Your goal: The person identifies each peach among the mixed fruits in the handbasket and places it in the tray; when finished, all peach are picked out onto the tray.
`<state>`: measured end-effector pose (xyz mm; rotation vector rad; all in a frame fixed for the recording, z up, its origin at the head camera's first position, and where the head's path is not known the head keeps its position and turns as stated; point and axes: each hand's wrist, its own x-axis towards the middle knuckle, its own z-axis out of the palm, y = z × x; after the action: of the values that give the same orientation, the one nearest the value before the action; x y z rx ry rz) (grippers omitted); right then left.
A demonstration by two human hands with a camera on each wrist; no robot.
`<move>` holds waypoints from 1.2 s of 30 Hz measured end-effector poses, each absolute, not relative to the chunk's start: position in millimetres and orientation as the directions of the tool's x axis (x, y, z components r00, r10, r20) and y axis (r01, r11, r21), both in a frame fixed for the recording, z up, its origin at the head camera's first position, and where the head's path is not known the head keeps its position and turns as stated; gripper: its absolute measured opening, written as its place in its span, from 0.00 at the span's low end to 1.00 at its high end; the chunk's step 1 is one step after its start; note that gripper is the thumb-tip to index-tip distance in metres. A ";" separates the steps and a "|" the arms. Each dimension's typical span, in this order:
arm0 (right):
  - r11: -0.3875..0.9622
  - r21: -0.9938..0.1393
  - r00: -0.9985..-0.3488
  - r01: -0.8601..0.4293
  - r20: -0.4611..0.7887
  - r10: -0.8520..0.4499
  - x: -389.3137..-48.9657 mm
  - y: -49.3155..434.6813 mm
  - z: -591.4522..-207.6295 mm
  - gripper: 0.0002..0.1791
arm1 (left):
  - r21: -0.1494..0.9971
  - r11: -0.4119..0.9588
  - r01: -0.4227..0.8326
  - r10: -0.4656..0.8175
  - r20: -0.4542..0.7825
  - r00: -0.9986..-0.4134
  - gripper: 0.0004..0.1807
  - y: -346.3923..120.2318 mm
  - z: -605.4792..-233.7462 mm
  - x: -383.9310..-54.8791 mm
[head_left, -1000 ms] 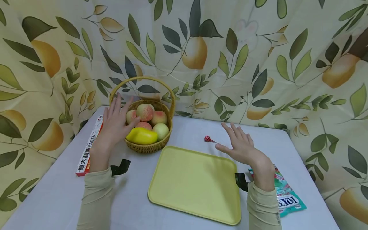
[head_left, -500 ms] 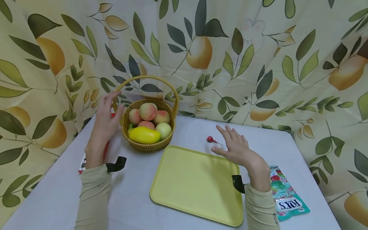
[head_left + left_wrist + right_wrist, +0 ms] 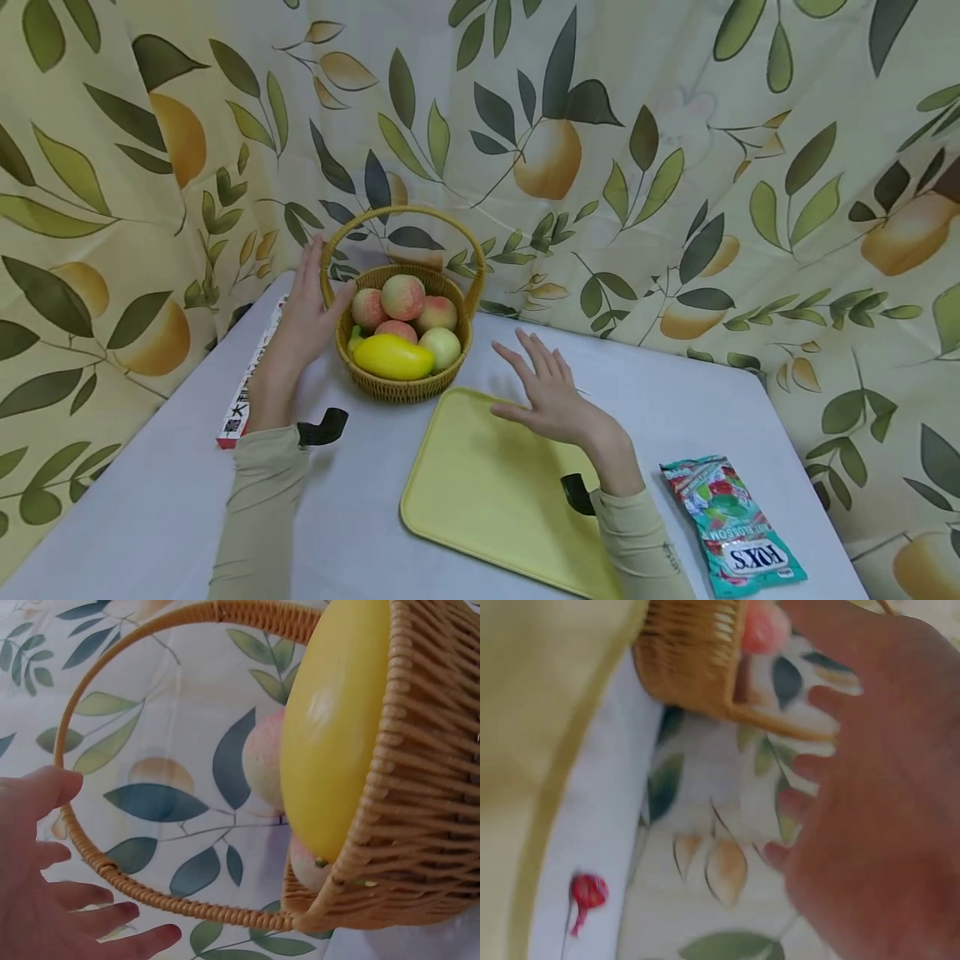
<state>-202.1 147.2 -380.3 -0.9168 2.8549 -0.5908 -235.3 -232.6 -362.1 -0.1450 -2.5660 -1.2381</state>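
Observation:
My left hand (image 3: 303,321) is beside the left end of the wicker basket's handle, fingers spread and holding nothing. The basket (image 3: 401,390) carries several peaches (image 3: 402,297), a pale green round fruit (image 3: 440,348) and a long yellow fruit (image 3: 393,357). In the left wrist view the yellow fruit (image 3: 334,727) leans at the basket's rim and the handle (image 3: 180,900) arches past my fingertips. My right hand (image 3: 551,396) hovers over the far part of the yellow tray (image 3: 487,492), fingers spread, with nothing in it. It hides the lollipop's red head in the head view.
The lollipop (image 3: 589,891) lies behind the tray, seen in the right wrist view. A teal candy bag (image 3: 738,525) lies at the right. At the left is a long pasta box (image 3: 243,392), partly behind my left arm. A leaf-patterned cloth (image 3: 480,125) hangs behind the table.
My right hand has moved left, from the tray's right side toward the basket. The left hand has swung away and back toward the handle. The head view has shifted slightly.

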 end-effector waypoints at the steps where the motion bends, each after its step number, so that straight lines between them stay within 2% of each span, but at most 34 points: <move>1: 0.724 -0.385 -0.797 -0.572 0.054 -0.601 -206.4 140.7 -381.8 0.47 | 0.749 0.631 0.201 -0.033 0.285 -0.958 0.49 -231.7 -361.7 -235.4; 8: 0.610 -0.386 -0.687 -0.692 0.095 -0.720 -249.8 84.5 -369.0 0.45 | 0.736 0.660 0.152 -0.052 0.247 -0.968 0.50 -228.0 -358.3 -236.6; 17: 0.584 -0.375 -0.645 -0.719 0.049 -0.763 -301.8 -1.1 -357.6 0.48 | 0.748 0.652 0.124 -0.071 0.223 -0.972 0.51 -227.9 -365.3 -228.3; 25: 0.673 -0.251 -0.677 -0.696 -0.081 -0.731 -324.5 -45.1 -349.4 0.44 | 0.761 0.639 0.112 -0.078 0.209 -0.975 0.52 -218.6 -371.5 -224.6; 30: 0.742 -0.169 -0.720 -0.648 -0.180 -0.670 -327.8 -52.9 -352.3 0.36 | 0.764 0.633 0.123 -0.066 0.211 -0.975 0.52 -211.6 -371.1 -226.9; 36: 0.768 -0.070 -0.755 -0.636 -0.151 -0.638 -332.7 -50.6 -355.6 0.26 | 0.737 0.659 0.148 -0.039 0.231 -0.972 0.52 -209.6 -363.5 -231.3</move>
<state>-332.7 -50.6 -355.6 -1.0155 2.7958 -0.0215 -231.3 -209.6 -363.5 -0.0888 -2.6501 -1.2069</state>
